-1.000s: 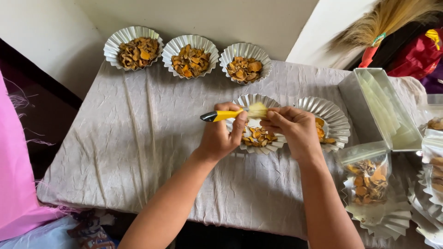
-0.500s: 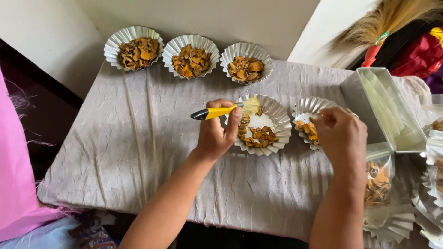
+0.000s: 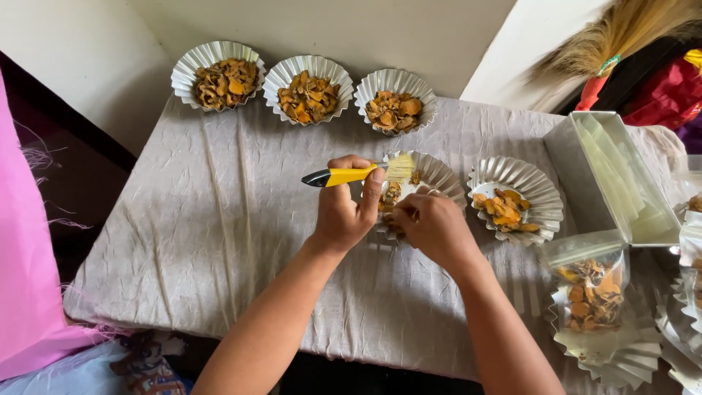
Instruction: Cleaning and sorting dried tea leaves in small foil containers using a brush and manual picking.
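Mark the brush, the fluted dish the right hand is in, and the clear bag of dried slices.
brush [image 3: 349, 175]: head view, on the yellow handle.
fluted dish [image 3: 441, 175]: head view, on its far rim.
clear bag [image 3: 592, 289]: head view, on its filled front.

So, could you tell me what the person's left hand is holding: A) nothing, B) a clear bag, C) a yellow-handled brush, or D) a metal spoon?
C: the left hand grips a yellow-handled brush with pale bristles, held over the fluted foil dish.

Clear filled bag [image 3: 591, 287] right, beside metal box [image 3: 610, 175].
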